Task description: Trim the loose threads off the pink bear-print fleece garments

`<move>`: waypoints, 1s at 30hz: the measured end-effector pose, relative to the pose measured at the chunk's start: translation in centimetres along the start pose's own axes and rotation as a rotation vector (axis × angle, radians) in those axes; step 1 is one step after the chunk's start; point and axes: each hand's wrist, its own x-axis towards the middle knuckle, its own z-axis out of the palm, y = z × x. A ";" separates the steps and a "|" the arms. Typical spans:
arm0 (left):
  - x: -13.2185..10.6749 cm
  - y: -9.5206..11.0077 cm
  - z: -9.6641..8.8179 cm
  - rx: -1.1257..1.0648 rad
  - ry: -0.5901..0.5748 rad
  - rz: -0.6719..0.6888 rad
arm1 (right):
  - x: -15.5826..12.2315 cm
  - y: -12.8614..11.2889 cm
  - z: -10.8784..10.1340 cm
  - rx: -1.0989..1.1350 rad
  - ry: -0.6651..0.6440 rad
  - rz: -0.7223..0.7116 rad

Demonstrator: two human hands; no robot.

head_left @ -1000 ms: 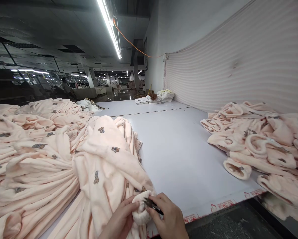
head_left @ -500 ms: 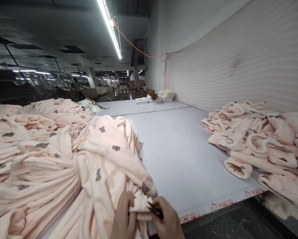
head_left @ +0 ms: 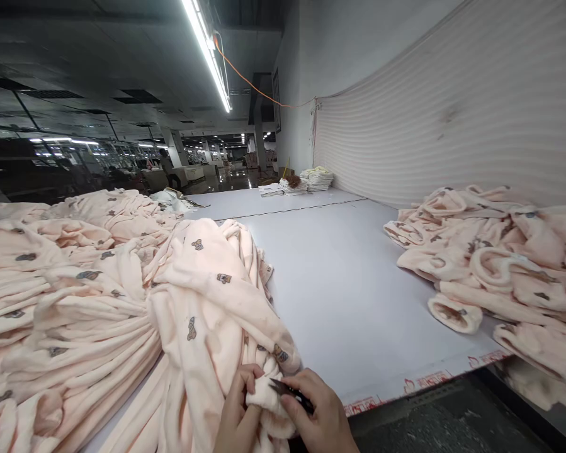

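At the table's front edge my left hand (head_left: 239, 409) is closed on the end of a pale pink plush garment (head_left: 195, 302) printed with small bears. The pinched edge (head_left: 262, 393) bunches up between my two hands. My right hand (head_left: 318, 412) is closed around small dark thread snips (head_left: 292, 396). Their pointed blades lean left and reach the fabric edge beside my left fingers; whether they touch thread or cloth I cannot tell. The garment spreads away from my hands over the left part of the table.
More pink plush garments (head_left: 89, 214) are heaped at the left. Another pile (head_left: 495, 264) lies on the right, partly hanging over the edge of the pale table (head_left: 330, 277). Folded white stacks (head_left: 316, 179) stand at the back near the striped hanging cloth (head_left: 429, 126). A person (head_left: 167, 167) is far off.
The snips have moved left over the fabric edge, nearer my left fingers. The held edge is turned up and bunched more. The view has shifted slightly.
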 end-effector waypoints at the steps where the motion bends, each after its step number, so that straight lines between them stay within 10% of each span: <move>1: 0.0 -0.1 -0.1 0.008 -0.002 0.020 | 0.0 0.3 -0.1 0.015 0.005 -0.014; 6: -0.2 0.1 -0.5 0.205 -0.033 0.192 | 0.9 4.0 -0.8 0.047 0.082 0.149; 12: 0.7 2.0 -0.5 0.433 -0.375 0.235 | 4.6 7.9 0.2 0.075 0.087 0.262; 19: 2.0 1.7 2.2 0.721 -0.254 0.134 | 3.5 4.6 1.0 0.209 0.132 0.178; 26: 1.8 1.1 3.3 0.551 0.066 0.342 | 1.7 2.0 -1.1 -0.131 0.415 -0.187; 30: 1.5 2.6 2.5 0.326 -0.178 0.064 | 2.8 1.5 -2.0 -0.282 0.497 -0.179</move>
